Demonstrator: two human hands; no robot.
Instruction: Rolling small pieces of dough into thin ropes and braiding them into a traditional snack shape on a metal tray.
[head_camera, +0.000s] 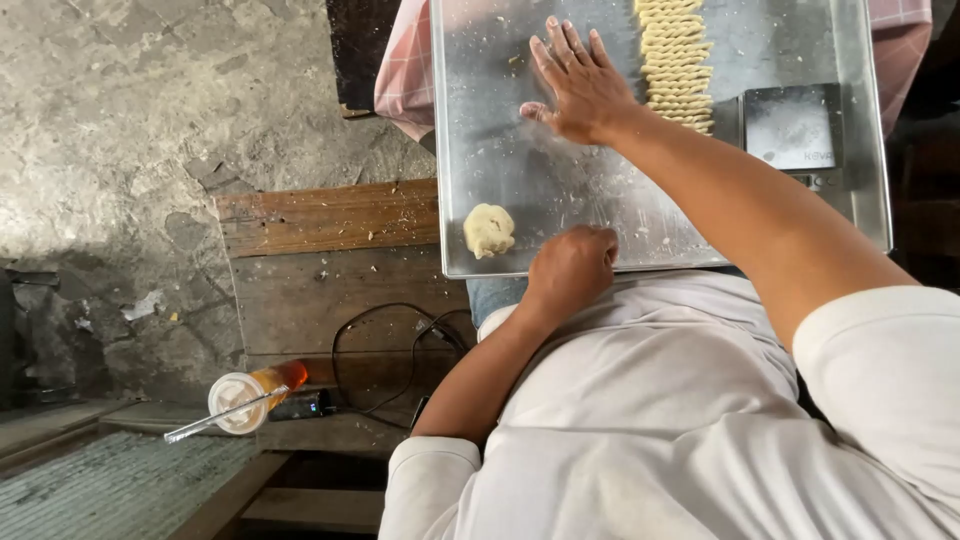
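A: What sits under the right hand (585, 85)?

B: It lies flat on the metal tray (520, 170), fingers spread and together with nothing clamped. Whether any dough is under the palm, I cannot tell; the palm hides that spot.

A: And the left hand (572, 268)?

B: Curled into a loose fist at the tray's near edge, knuckles up. What it encloses, if anything, is hidden by the fingers.

A: Where is the dough?

B: A pale dough lump (488, 230) rests near the tray's near left corner, just beside the left hand, not touching it. A column of ridged dough pieces (677, 60) runs from the far edge toward the middle, close to the right wrist; its top is cut off by the frame.

A: Anything else on the tray?

B: A grey flat square thing (793, 125) toward the right edge; hard to make out.

A: Beyond the tray?

B: A plastic cup (245, 395) holding orange drink and a straw, on a wooden bench (330, 220), beside a black cable (385, 330).
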